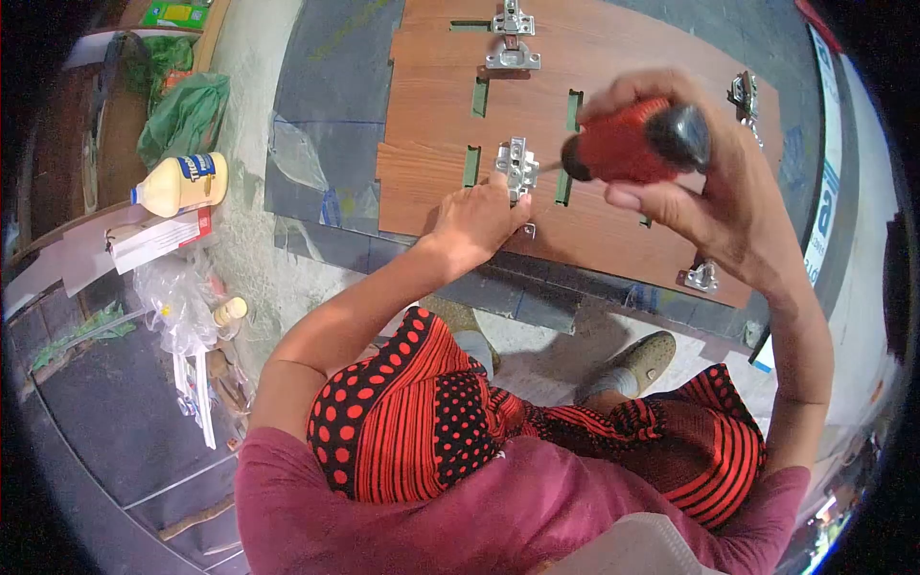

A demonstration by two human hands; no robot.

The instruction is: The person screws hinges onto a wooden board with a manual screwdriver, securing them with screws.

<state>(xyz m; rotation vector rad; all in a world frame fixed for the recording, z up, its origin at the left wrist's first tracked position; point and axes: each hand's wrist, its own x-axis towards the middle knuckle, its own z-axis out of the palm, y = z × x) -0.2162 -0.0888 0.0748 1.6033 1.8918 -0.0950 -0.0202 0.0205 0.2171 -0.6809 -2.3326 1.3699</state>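
Observation:
My right hand (724,206) is wrapped round the red handle of a screwdriver (628,146) with black ends. Its thin shaft points left at a metal cabinet hinge (518,165), the tip right by the hinge. The fingers of my left hand (477,225) press on the lower end of this same hinge and pin it against a brown wood-grain board (426,182). Narrow slots with green showing through are cut in the board. More hinges sit along it, one at the top (513,53), one at the right edge (744,94) and one low at the right (701,278).
Dark sheeting (326,86) lies under the board. To the left stand a yellow glue bottle (192,182) on its side, a green plastic bag (187,115) and a clear plastic bag (172,297). My shoe (644,362) shows below the board's near edge.

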